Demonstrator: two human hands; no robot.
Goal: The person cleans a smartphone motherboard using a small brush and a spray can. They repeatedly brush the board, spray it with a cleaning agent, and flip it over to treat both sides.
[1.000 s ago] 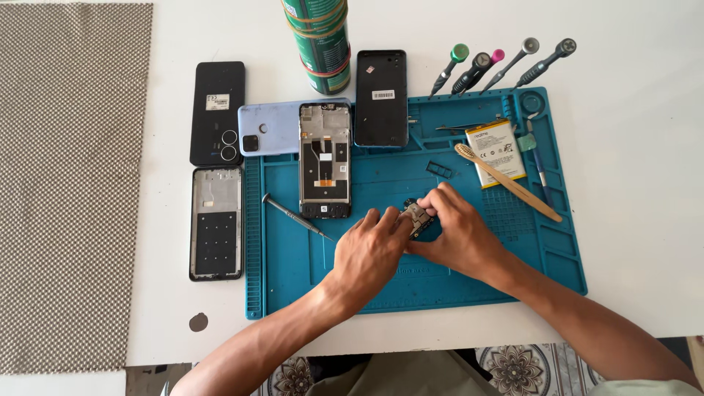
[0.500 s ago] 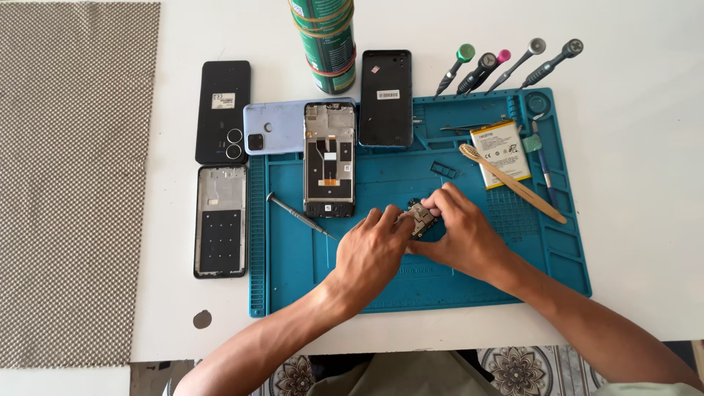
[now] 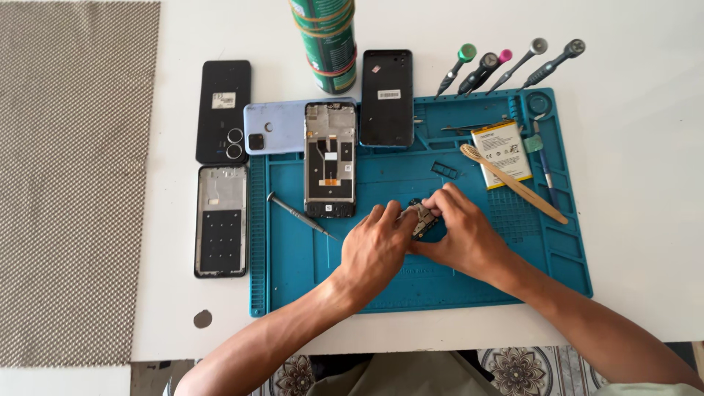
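Note:
My left hand [image 3: 375,248] and my right hand [image 3: 460,235] meet over the middle of a blue repair mat [image 3: 301,271]. Together they pinch a small dark circuit board [image 3: 423,218], which shows between the fingertips; most of it is hidden by the fingers. An opened phone frame [image 3: 331,159] with its insides exposed lies just beyond my left hand. A thin screwdriver [image 3: 297,214] rests on the mat to the left of that hand.
A phone battery [image 3: 502,154] and a wooden brush [image 3: 513,183] lie on the mat's right side. Several screwdrivers [image 3: 506,66] sit behind the mat. Two black phone backs [image 3: 224,110] [image 3: 386,97], a pale blue back cover [image 3: 279,126], a silver frame [image 3: 221,220], a green can [image 3: 326,44] and a checked cloth [image 3: 73,183] lie around.
Both hands stay closed on the small board with only slight finger shifts. The view has drifted a little, so the table's contents sit slightly lower and to the right.

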